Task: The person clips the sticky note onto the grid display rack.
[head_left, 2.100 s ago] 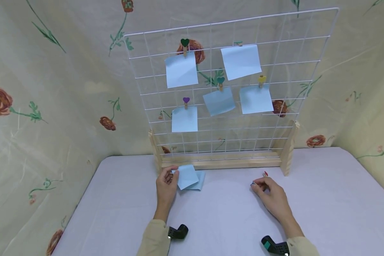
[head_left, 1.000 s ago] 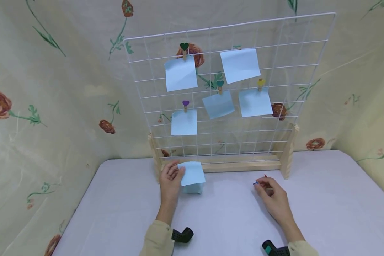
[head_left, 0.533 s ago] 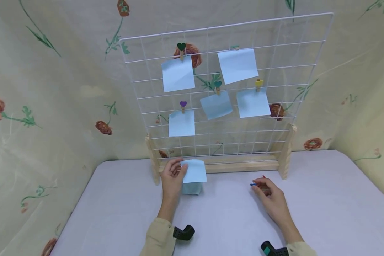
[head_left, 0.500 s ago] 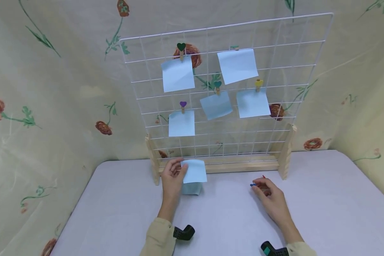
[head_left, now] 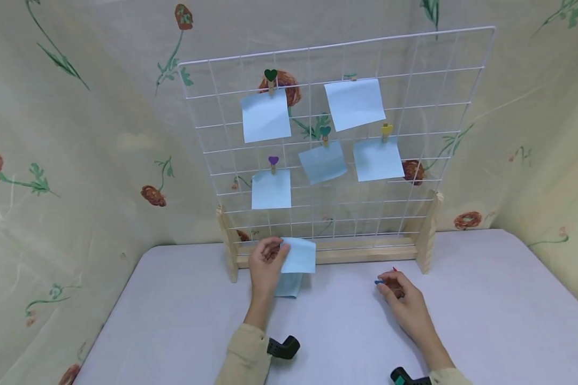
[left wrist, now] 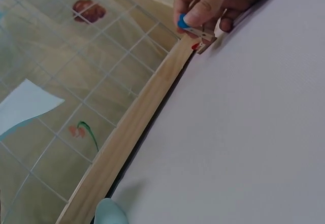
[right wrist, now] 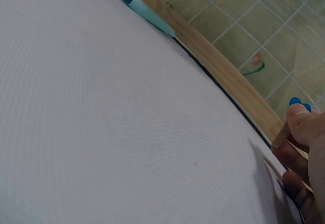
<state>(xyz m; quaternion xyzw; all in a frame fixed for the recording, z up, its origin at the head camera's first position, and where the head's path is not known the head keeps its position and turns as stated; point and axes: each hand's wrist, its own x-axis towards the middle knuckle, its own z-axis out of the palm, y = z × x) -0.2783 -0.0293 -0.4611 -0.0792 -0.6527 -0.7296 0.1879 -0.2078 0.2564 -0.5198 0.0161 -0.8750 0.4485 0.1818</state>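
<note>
In the head view my left hand (head_left: pixel 267 264) pinches a light blue paper note (head_left: pixel 299 255) by its left edge, in front of the rack's base. Partly hidden under it, a second blue note (head_left: pixel 288 286) lies on the table. My right hand (head_left: pixel 407 302), farther right and low over the table, pinches a small wooden clothespin (left wrist: pixel 200 32) with a blue heart top. Close against that one, at the same fingers in the left wrist view, is another clothespin (left wrist: pixel 205 46) with a red top. The right wrist view shows the blue heart (right wrist: pixel 299 103) at the thumb tip.
A white wire grid (head_left: pixel 337 45) stands upright in a wooden base (head_left: pixel 366 254) at the table's back. Several blue notes (head_left: pixel 266 117) hang on it from heart-topped clothespins (head_left: pixel 273 161). White cloth covers the table (head_left: pixel 188 310); a flowered curtain (head_left: pixel 101 160) surrounds it.
My left hand has moved right with its note, uncovering the lower note differently beneath it. The right hand stays nearly in place with the clothespin. The head view has tilted slightly.
</note>
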